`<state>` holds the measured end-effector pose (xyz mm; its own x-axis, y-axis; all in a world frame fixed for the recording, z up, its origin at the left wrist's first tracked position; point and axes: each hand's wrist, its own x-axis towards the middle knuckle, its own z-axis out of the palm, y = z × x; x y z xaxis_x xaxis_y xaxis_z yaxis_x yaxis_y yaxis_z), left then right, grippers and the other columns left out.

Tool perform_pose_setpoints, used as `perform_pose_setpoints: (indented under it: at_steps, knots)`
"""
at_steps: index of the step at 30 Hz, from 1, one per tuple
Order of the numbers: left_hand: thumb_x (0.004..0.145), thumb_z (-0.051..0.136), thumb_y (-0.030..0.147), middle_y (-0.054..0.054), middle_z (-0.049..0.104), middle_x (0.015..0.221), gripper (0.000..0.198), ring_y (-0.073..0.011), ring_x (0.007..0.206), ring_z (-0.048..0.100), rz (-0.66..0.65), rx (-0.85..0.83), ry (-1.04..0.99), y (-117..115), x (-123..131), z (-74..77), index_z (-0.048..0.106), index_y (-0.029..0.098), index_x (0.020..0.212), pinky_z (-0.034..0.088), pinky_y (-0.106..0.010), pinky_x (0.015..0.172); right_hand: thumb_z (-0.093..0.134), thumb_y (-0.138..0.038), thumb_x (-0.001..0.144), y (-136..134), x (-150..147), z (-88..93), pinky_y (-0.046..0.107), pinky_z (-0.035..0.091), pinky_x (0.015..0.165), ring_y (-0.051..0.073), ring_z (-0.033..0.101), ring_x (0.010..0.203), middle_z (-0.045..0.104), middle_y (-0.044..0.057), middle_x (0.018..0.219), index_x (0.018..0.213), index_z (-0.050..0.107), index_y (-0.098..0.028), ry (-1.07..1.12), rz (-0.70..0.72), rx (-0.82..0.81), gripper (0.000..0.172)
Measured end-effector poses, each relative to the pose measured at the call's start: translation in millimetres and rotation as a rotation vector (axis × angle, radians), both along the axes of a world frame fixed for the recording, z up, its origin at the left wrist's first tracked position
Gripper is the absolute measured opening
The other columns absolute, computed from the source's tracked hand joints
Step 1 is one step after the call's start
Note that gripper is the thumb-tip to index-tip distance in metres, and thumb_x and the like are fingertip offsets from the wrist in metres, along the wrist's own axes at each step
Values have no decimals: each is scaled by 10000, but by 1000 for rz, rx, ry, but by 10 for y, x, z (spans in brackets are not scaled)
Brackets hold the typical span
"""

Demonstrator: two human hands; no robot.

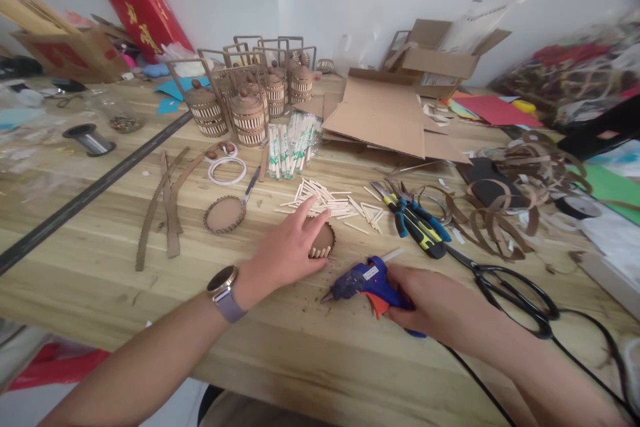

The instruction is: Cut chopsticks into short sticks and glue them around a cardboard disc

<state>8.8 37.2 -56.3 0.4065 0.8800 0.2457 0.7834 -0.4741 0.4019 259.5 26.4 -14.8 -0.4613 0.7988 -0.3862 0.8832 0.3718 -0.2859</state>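
Observation:
My right hand (pixel 425 300) is wrapped round the handle of a blue hot glue gun (pixel 373 283) with an orange trigger, its nozzle pointing left. My left hand (pixel 285 247), with a watch (pixel 223 282) on the wrist, reaches out with its fingers apart. Beneath those fingers is a small round cardboard base (pixel 325 237) with a notched rim, partly hidden; a few short sticks stand along its near edge. Just beyond the fingertips lies a loose pile of short wooden sticks (pixel 327 199). A second round base (pixel 225 214) with a notched rim lies further left.
Pliers (pixel 415 220) and large black scissors (pixel 520 297) lie to the right. Curled brown strips (pixel 520 193) heap behind them. Several lidded stick baskets (pixel 249 117) with tall handles stand at the back, near flat cardboard (pixel 379 110). The glue gun's cord (pixel 475 380) trails towards me.

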Motion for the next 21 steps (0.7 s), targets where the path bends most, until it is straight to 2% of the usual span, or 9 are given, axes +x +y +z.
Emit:
perform_pose_setpoints:
  at_steps: [4,6,9,12,15,17,19,21]
  knots:
    - [733,726,239,-185,220,1532,804,-350,1366,354,4,-3,-26,1,0,-19,312,232,1422,420,-499,1045,601,-236,689,59,113,-36,234,299,458,121,437,500,512,-46,576,729,498,-225,253,-45,-35,111]
    - [732,725,250,-187,210,1534,802,-361,1374,334,11,-22,-37,0,-3,-25,317,222,1421,419,-506,1042,602,-273,692,73,164,18,237,349,478,129,454,532,519,-42,618,804,518,-226,422,-126,-47,148]
    - [722,728,280,-175,205,1537,812,-372,1382,308,29,-42,-51,0,-3,-43,313,233,1419,421,-522,1030,634,-343,674,55,209,94,254,401,485,154,503,578,571,-13,703,947,548,-231,663,-306,-116,307]
    - [721,724,282,-164,206,1538,820,-365,1375,322,38,-22,-46,0,1,-56,299,257,1421,413,-522,1034,662,-420,667,32,198,64,275,418,493,166,514,584,559,6,685,865,559,-226,832,-458,-215,296]
    - [711,734,279,-177,221,1527,825,-365,1359,350,47,-18,-20,-3,6,-50,308,243,1416,426,-514,1026,664,-453,670,44,129,-48,313,460,564,186,532,639,541,33,706,734,512,-220,1033,-462,-369,285]
    - [710,735,274,-187,236,1518,819,-365,1354,359,50,-13,-5,-6,8,-40,317,227,1413,432,-505,1026,671,-438,684,63,74,-118,310,455,562,173,516,632,534,31,741,731,502,-222,1173,-487,-436,278]
    - [716,729,267,-185,244,1514,811,-362,1348,369,49,-1,-2,-9,9,-32,318,225,1414,437,-500,1025,673,-419,715,78,39,-166,290,430,542,152,493,600,541,20,737,793,546,-218,1236,-532,-423,250]
    - [721,723,265,-177,247,1514,806,-363,1343,377,44,6,-9,-11,10,-26,316,234,1416,444,-504,1018,666,-437,743,84,34,-204,278,408,532,147,485,577,551,15,678,812,592,-198,1178,-530,-361,260]
